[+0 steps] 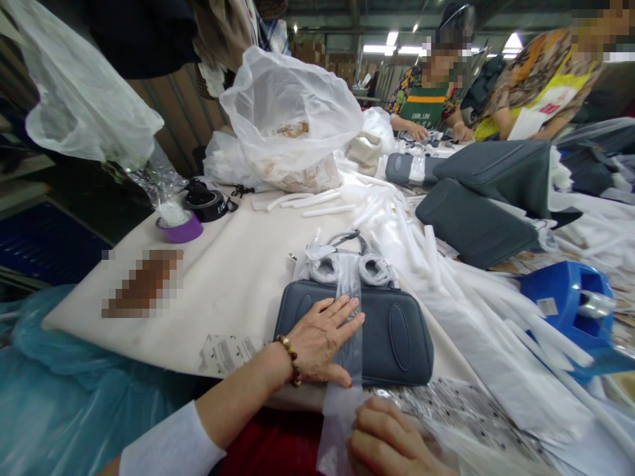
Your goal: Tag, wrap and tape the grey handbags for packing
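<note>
A grey-blue leather handbag (391,330) lies flat on the white table (233,264), its handles (347,264) wrapped in white foam sheet. A clear plastic strip (350,344) runs across the middle of the bag and down over the table's near edge. My left hand (322,340), with a bead bracelet at the wrist, lies flat on the bag with fingers spread, pressing the strip. My right hand (391,443) is at the near edge, fingers curled on the strip's lower end.
Several grey bags (476,225) and rolled white foam strips (446,277) cover the right side. A blue tape dispenser (565,297) sits at right. A purple tape roll (179,228) and a stuffed plastic bag (292,125) stand at the back. Two people work at the far end.
</note>
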`<state>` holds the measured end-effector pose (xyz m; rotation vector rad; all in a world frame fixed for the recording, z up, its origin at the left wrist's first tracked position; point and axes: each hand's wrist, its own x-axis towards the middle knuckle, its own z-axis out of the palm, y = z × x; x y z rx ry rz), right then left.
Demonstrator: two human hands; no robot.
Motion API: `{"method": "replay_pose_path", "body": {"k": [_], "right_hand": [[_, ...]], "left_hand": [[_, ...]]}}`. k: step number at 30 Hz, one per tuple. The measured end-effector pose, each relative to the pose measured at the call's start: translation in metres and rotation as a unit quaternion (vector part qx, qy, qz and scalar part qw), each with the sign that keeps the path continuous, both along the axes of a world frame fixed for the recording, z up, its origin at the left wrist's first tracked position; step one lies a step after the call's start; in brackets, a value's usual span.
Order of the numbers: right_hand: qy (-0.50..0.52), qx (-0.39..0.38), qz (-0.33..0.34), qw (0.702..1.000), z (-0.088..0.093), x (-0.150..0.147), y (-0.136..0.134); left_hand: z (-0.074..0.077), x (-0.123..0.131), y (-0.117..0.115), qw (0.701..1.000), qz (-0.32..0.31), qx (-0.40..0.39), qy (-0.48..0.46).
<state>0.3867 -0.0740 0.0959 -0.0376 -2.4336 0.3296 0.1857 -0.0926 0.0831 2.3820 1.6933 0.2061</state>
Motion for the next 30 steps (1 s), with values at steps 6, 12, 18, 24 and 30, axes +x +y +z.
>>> {"method": "replay_pose_path", "body": {"k": [6, 12, 18, 24, 30], "right_hand": [[0.053, -0.160, -0.027, 0.985, -0.002, -0.029, 0.040], [0.020, -0.255, -0.074, 0.964, -0.025, -0.041, 0.053], [0.017, -0.278, -0.118, 0.953, -0.032, -0.038, 0.054], [0.035, -0.288, -0.134, 0.948, -0.039, -0.043, 0.051], [0.028, -0.309, -0.060, 0.949, -0.032, -0.030, 0.054]], "left_hand": [[-0.007, 0.001, -0.003, 0.999, -0.010, 0.036, 0.018], [-0.013, 0.004, -0.004, 0.999, 0.008, 0.046, 0.024], [-0.014, 0.000, -0.005, 0.998, 0.026, 0.039, -0.037], [-0.017, -0.005, -0.007, 0.994, -0.004, 0.069, -0.082], [-0.019, 0.001, -0.005, 0.993, 0.020, 0.109, -0.042]]}}
